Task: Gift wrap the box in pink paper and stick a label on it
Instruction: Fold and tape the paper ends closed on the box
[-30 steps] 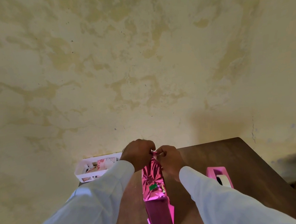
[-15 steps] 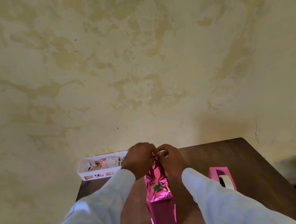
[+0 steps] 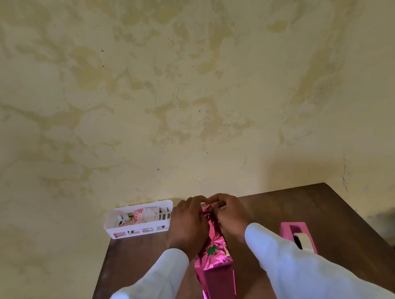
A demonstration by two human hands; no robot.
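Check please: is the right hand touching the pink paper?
Touching. In the head view the right hand pinches the gathered far end of the pink paper.

box (image 3: pixel 218 280): lies lengthwise on brown table (image 3: pixel 299 207), in shiny pink paper (image 3: pixel 213 241)
left hand (image 3: pixel 188 223): pinches bunched paper at box's far end
right hand (image 3: pixel 228 214): pinches same end
tape dispenser (image 3: pixel 298 236): right of box
white basket (image 3: pixel 116 226): beyond box, left
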